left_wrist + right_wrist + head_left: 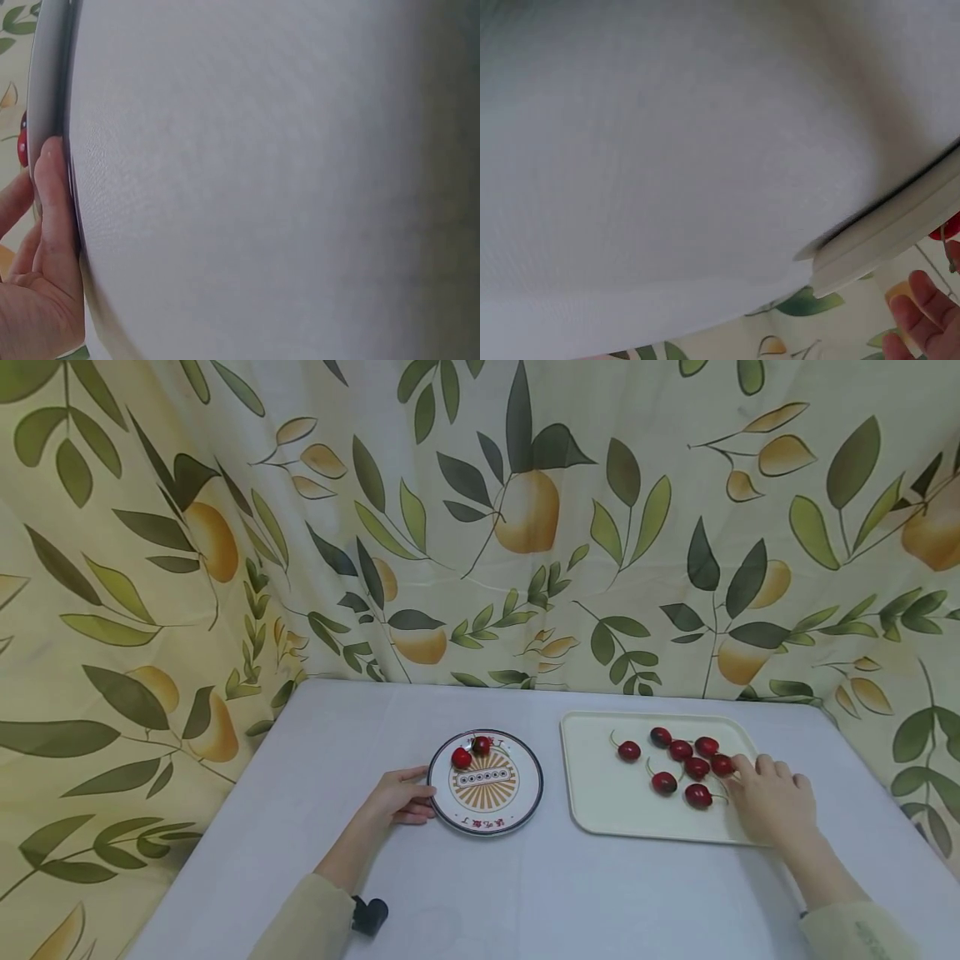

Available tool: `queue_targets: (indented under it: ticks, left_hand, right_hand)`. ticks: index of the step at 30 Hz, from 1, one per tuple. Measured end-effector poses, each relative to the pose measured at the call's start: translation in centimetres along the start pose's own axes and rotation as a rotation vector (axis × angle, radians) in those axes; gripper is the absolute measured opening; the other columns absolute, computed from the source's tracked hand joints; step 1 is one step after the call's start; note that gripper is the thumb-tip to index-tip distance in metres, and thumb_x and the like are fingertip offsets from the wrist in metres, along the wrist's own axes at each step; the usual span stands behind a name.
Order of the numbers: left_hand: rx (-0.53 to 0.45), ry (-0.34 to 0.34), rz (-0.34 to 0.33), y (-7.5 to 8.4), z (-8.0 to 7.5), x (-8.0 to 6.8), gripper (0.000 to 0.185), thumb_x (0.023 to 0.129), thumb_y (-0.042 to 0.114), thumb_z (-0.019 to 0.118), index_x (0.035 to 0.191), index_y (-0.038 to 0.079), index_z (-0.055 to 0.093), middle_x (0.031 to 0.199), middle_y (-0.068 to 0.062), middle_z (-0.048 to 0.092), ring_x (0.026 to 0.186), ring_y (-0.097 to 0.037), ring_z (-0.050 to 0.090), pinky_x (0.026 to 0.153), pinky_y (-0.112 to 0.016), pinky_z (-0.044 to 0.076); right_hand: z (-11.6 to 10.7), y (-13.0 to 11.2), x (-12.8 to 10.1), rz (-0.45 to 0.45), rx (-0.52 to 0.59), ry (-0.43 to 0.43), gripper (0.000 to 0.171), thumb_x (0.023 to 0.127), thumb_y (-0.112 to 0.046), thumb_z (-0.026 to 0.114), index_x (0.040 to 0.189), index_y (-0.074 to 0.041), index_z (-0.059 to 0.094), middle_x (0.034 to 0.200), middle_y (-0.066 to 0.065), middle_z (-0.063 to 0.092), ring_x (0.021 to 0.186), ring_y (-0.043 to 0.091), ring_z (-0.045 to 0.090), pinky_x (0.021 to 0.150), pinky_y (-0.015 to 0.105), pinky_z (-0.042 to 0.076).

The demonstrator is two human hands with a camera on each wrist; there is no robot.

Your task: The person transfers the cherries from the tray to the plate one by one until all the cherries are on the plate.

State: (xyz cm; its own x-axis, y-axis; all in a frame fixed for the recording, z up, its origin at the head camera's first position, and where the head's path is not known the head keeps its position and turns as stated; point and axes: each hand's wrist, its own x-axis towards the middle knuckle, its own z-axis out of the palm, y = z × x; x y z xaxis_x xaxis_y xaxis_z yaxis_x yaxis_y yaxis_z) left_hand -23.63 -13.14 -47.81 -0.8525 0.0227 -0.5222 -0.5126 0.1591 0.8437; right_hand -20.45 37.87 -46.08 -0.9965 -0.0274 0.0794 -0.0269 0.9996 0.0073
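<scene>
Cherries point(697, 768) in two places: a pair on the plate point(527, 777), the others on the tray point(600, 806) to the plate's right.
My left hand point(393, 797) grips the plate's left edge; my right hand point(778, 797), far right of the plate, has its fingertips at the rightmost cherry point(721, 765), though I can't tell whether they have closed on it. I take the step in hand to be picking up that one cherry; the next move calls for a light pinch, clear of its close neighbours. Red Chinese characters point(483, 822) curve along the plate's near rim, seemingly 该吃饭了, with more at its far rim, partly hidden by the pair; the small marks in the central band point(482, 777) are unreadable to me. I see no brand on the tray.
</scene>
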Motion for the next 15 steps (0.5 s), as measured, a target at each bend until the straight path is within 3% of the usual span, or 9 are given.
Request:
queue_targets:
  ticks: [8, 15]
  left_hand:
    - [-0.003, -0.002, 0.004, -0.04, -0.08, 0.08, 0.058, 0.083, 0.004, 0.063, 0.137, 0.007, 0.041, 0.067, -0.009, 0.066, 0.052, -0.016, 0.064, 0.052, -0.029, 0.056]
    - [-0.009, -0.001, 0.003, -0.15, -0.07, 0.29, 0.058, 0.083, 0.004, 0.063, 0.137, 0.008, 0.042, 0.066, -0.008, 0.066, 0.052, -0.016, 0.063, 0.052, -0.029, 0.056]
  right_hand:
    - [0.11, 1.05, 0.18, -0.003, -0.028, -0.057, 0.034, 0.087, -0.02, 0.057, 0.108, 0.005, 0.044, 0.087, 0.025, 0.044, 0.083, 0.044, 0.041, 0.069, 0.059, 0.035]
    - [0.18, 1.19, 0.2, -0.011, -0.028, -0.087, 0.032, 0.088, -0.017, 0.054, 0.11, 0.004, 0.044, 0.088, 0.026, 0.044, 0.084, 0.044, 0.042, 0.07, 0.06, 0.035]
